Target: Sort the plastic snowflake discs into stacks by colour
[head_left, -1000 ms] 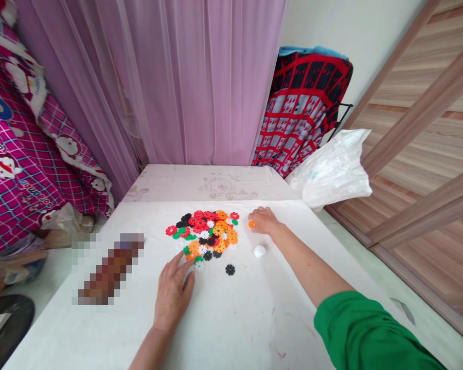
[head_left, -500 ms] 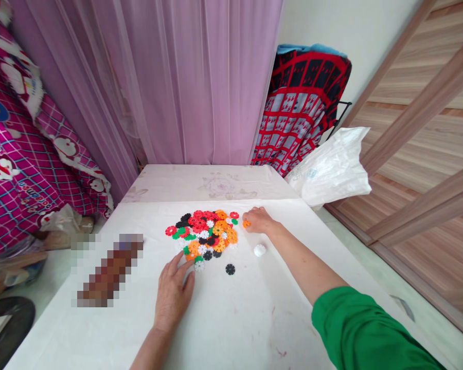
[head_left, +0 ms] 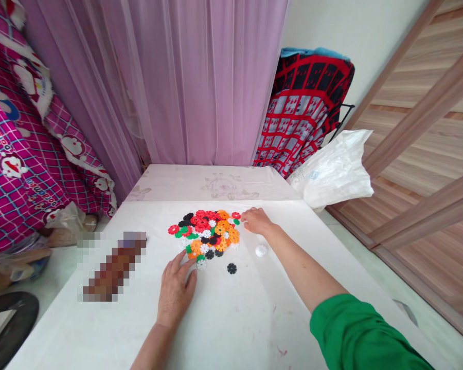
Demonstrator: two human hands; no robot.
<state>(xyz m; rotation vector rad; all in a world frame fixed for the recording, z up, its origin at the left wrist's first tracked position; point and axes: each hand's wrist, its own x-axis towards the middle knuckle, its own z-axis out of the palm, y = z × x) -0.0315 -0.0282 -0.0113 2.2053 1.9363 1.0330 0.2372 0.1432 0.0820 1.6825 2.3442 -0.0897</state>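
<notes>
- From the head camera, a loose pile of notched, flower-shaped plastic discs (head_left: 206, 233) in red, orange, green, black and white lies on the white-covered bench (head_left: 231, 324), between the person's two hands.
- The left hand (head_left: 177, 288) is spread and relaxed, grasping nothing, its fingertips at the pile's near-left edge beside orange and green discs.
- The right hand (head_left: 256, 221) has its fingers curled down by the pile's right edge, near a red disc and a green one; whether it pinches anything cannot be told.
- One black disc (head_left: 232, 269) sits apart, nearer the person; a white disc (head_left: 261, 250) lies just beside the right forearm.
- Lettering on the magenta checked cloth (head_left: 7, 200) at far left, tilted and broken by folds, appears to read "Doraemon".
- The white plastic bag (head_left: 334, 169) at the bench's right edge carries faint blue print, too small to read.
- A pixelated patch (head_left: 116, 267) hides something left of the pile.
</notes>
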